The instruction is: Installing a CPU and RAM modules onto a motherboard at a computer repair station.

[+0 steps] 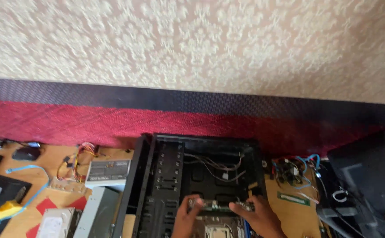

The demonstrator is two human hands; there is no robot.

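Hands: left hand (187,214) and right hand (257,216) are gripping the green motherboard (221,219), fingers closed on its back edge
Case: open black metal computer case (192,176) is lying flat on the tabletop (289,211)
Care: keeping the board level, clear of loose wires (219,167)

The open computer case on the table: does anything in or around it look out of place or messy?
Loose wires trail unplugged across the inside of the black case. Both hands, left hand and right hand, grip the top edge of the circuit board low in the case. Outside it, a grey power supply, a hard drive and a green memory stick lie scattered on the table.
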